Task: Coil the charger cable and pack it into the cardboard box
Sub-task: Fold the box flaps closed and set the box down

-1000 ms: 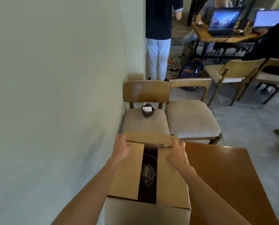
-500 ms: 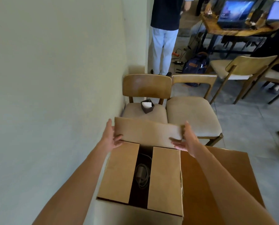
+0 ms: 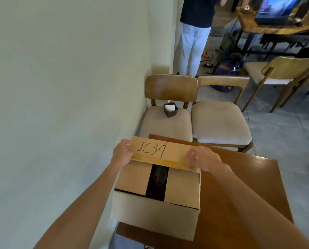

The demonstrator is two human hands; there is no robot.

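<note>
A cardboard box (image 3: 155,211) stands on the near left part of a wooden table (image 3: 240,191). Its two side flaps lie folded inward with a dark gap between them. Through that gap the coiled charger cable (image 3: 160,175) shows dimly inside. The far flap (image 3: 160,151), marked "JC39", is tilted over the box top. My left hand (image 3: 122,153) grips the flap's left end and my right hand (image 3: 200,157) grips its right end.
A pale wall (image 3: 69,105) runs close along the left. Two cushioned wooden chairs (image 3: 220,119) stand past the table; the left one carries a small dark pouch (image 3: 170,110). Farther back are a standing person (image 3: 195,33), a backpack (image 3: 228,69) and a desk with laptops (image 3: 276,13).
The far flap has swung from upright toward me over the box top, showing its "JC39" marking. Both hands went from open palms behind it to gripping its ends. The view tilted down.
</note>
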